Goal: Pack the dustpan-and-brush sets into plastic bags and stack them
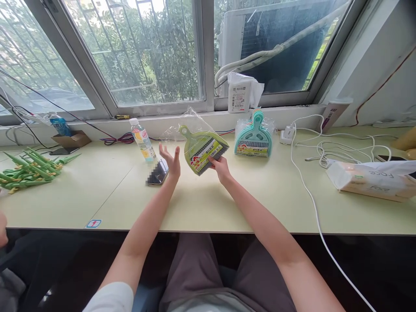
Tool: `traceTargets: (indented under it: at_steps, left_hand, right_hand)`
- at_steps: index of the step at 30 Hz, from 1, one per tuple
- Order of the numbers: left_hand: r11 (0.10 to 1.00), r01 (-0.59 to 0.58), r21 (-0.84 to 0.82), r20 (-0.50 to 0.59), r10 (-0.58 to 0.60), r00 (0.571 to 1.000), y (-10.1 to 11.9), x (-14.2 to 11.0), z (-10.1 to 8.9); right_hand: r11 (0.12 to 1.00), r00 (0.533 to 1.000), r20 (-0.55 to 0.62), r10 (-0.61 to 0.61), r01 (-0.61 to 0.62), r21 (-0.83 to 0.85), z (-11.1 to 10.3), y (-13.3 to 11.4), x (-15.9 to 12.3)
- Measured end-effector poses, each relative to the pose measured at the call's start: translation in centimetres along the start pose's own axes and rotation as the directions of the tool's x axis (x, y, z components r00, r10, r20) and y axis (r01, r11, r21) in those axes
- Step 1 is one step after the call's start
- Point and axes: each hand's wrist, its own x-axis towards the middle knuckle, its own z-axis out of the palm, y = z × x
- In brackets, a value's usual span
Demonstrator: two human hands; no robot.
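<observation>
My right hand (221,170) grips the lower right edge of a green dustpan and brush set (203,151), tilted with its handle up and to the left. A labelled card and grey bristles show on its front, and a loose clear plastic bag (191,116) reaches past the handle. Just left of the set, my left hand (171,162) is raised with fingers spread and holds nothing. Behind that hand a dark phone (158,172) lies on the table. Farther right, a teal dustpan and brush set (253,138) in clear plastic leans near the window ledge.
A drink bottle (143,141) stands left of centre. Green stalks (30,171) are heaped at the far left, near another person's hand (2,229). A tissue pack (373,180) and coiled white cables (344,147) occupy the right; one cable (313,199) hangs over the table's front edge.
</observation>
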Motion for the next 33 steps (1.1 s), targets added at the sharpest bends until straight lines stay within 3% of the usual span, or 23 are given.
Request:
traceTargets:
  at_steps: [2,4,7,11,19,24,30,33]
  left_hand:
    - [0.955,0.094,-0.282,0.115,-0.063,0.991,-0.2,0.6,0.1]
    - [0.844,0.18,-0.504,0.261,-0.05,0.964,-0.4,0.8,0.4]
    - [0.699,0.296,-0.652,0.381,-0.035,0.924,-0.6,0.5,1.0]
    - [0.631,0.401,-0.664,0.472,-0.062,0.88,-0.7,0.0,1.4]
    - [0.592,0.492,-0.638,0.641,0.055,0.765,1.9,-1.6,1.7]
    - [0.572,0.442,-0.691,0.602,0.118,0.79,2.2,-2.1,2.3]
    - [0.567,0.528,-0.633,0.618,-0.041,0.785,1.2,-1.6,2.5]
    - [0.579,0.525,-0.624,0.621,-0.039,0.783,1.2,-1.7,2.5]
  right_hand:
    - [1.0,1.0,0.018,0.008,-0.008,0.004,0.1,0.2,0.1]
    - [1.0,0.999,0.027,0.018,-0.018,0.004,0.2,0.5,0.2]
    - [1.0,0.999,0.02,0.031,-0.031,-0.001,0.4,0.5,0.0]
    - [0.999,0.999,-0.024,0.022,-0.021,0.027,0.7,0.3,-0.4]
    - [0.991,0.978,-0.207,0.025,0.003,0.133,0.5,0.3,-0.4]
    - [0.996,0.985,-0.172,-0.007,0.022,0.084,0.0,0.2,0.1]
    - [0.999,0.99,-0.138,-0.029,0.034,0.035,-0.3,0.5,0.3]
    - [0.999,0.992,-0.127,-0.021,0.025,0.033,-0.4,0.5,0.4]
